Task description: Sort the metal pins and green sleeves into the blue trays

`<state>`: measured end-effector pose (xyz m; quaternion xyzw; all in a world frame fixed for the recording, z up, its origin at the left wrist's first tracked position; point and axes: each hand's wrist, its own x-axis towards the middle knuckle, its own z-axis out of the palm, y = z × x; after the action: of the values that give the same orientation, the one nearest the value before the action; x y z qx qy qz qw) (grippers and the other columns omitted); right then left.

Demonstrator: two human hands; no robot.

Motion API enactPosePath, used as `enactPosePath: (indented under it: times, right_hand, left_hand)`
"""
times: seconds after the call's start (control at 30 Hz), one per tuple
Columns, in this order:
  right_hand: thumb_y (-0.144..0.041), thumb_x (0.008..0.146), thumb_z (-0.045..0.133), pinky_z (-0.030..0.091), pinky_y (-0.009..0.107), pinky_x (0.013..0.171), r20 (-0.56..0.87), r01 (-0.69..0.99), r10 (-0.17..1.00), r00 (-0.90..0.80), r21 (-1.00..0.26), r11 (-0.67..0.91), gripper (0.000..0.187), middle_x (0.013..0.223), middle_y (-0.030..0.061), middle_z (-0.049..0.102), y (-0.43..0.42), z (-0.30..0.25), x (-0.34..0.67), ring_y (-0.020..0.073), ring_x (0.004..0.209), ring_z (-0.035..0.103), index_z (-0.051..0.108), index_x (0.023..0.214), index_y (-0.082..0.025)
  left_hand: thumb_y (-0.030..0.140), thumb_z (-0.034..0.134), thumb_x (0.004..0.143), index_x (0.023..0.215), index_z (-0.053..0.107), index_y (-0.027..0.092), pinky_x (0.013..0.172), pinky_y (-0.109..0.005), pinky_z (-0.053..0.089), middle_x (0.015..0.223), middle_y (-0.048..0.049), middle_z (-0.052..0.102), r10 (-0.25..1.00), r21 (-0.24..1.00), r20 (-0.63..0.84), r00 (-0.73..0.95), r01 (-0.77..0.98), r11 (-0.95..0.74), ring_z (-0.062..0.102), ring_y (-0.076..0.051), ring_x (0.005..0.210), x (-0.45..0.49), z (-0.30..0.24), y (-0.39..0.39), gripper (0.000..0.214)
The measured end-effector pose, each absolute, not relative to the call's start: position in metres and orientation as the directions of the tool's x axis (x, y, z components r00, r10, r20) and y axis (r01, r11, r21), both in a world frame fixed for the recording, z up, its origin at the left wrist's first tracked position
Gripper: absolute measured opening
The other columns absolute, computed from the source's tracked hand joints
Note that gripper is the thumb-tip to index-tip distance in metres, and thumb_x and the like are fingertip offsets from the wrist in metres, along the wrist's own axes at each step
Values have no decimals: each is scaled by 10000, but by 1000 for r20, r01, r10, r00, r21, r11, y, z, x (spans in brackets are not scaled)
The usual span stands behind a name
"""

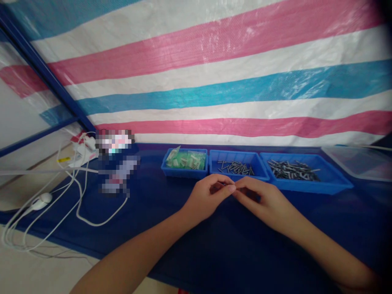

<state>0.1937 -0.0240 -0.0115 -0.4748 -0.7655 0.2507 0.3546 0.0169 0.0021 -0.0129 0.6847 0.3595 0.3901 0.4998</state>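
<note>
With work seemingly midway, fingers of the left hand (206, 199) and right hand (269, 201) are narrowly pinched, contents indiscernible, while metal pins (292, 170) are left in 2 blue bins (306, 186).

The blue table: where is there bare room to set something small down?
The tabletop looks bare between the white cables and the left hand, and between the right forearm and the right-hand blue bin. It's crowded at the left end, among those cables, and along the back, where three blue bins stand in a row.
</note>
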Motion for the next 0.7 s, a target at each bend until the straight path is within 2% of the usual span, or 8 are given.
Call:
enactPosePath:
  times: [0.1, 0.2, 0.4, 0.57, 0.7]
  right_hand:
    - [-351, 889, 512, 461, 288, 562, 296, 535, 910, -290, -738, 410, 177, 734, 19, 636, -23, -15, 193, 167, 641, 584, 627, 864, -219]
    - [-379, 900, 498, 489, 307, 613, 301, 499, 912, -277, -767, 404, 210, 772, 30, 648, -23, -17, 191, 179, 699, 603, 634, 908, -218]
    - [-386, 889, 521, 509, 326, 656, 363, 479, 905, -222, -768, 425, 210, 843, 48, 672, -22, -17, 192, 191, 747, 619, 646, 921, -220]
    - [-372, 883, 537, 468, 303, 591, 446, 586, 878, -175, -669, 457, 180, 818, 33, 663, -20, -11, 201, 172, 693, 605, 650, 896, -233]
    - [-393, 876, 529, 471, 344, 678, 561, 739, 825, -71, -526, 421, 189, 818, 27, 667, -20, 1, 220, 204, 757, 623, 633, 824, -244]
  left_hand:
    - [281, 597, 856, 932, 660, 157, 777, -271, 474, 927, -45, 668, 872, 931, 240, 427, 153, -331, 607, -155, 852, 17, -13, 1, 158]
    - [275, 590, 864, 924, 667, 166, 748, -261, 467, 937, -46, 662, 854, 888, 310, 418, 195, -417, 600, -154, 854, 16, -11, 0, 147]
    - [293, 559, 885, 944, 645, 174, 721, -252, 475, 945, -44, 629, 847, 844, 369, 382, 243, -478, 588, -141, 829, 14, -11, 2, 158]
    - [285, 547, 886, 945, 620, 168, 702, -252, 471, 952, -46, 615, 852, 808, 350, 388, 335, -485, 575, -140, 813, 14, -16, 5, 150]
    - [272, 546, 880, 1009, 595, 168, 752, -278, 482, 963, -47, 615, 845, 765, 336, 416, 403, -502, 576, -145, 815, 14, -17, 3, 173]
